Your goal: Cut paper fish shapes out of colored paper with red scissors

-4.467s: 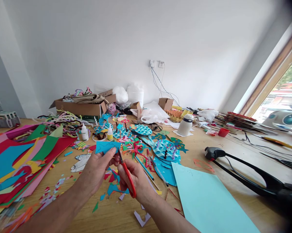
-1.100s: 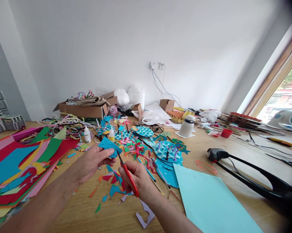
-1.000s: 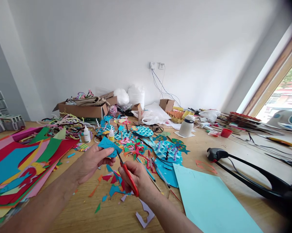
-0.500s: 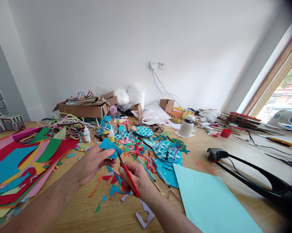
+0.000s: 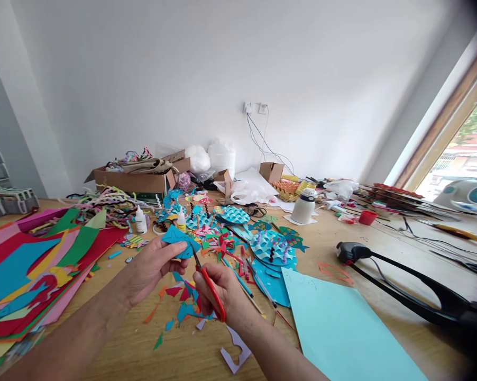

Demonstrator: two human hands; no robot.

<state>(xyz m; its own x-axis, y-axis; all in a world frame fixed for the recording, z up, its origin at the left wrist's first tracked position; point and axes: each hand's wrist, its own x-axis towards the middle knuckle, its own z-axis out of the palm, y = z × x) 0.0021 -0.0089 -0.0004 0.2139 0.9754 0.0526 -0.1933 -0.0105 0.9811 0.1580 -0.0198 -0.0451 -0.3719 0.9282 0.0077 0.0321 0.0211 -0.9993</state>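
Note:
My left hand point(image 5: 153, 270) pinches a small piece of blue paper point(image 5: 179, 242) with dark drawn lines, thumb on top. My right hand point(image 5: 218, 288) is wrapped round the handles of red scissors point(image 5: 214, 296). Their dark blades meet the right edge of the blue paper, in the gap between my two hands. Below and behind the hands lie many coloured paper scraps point(image 5: 187, 311).
Coloured sheets point(image 5: 20, 270) are stacked at the left. A pale blue sheet point(image 5: 341, 323) lies front right, beside a black lamp-like arm point(image 5: 405, 296). Behind are glue bottles point(image 5: 140, 221), wavy blue paper crafts point(image 5: 272, 247), a white bottle point(image 5: 303, 207) and a cardboard box point(image 5: 133, 181).
The whole view has shifted very slightly. Both hands hold the same things in nearly the same place, with the scissors still at the paper's right edge.

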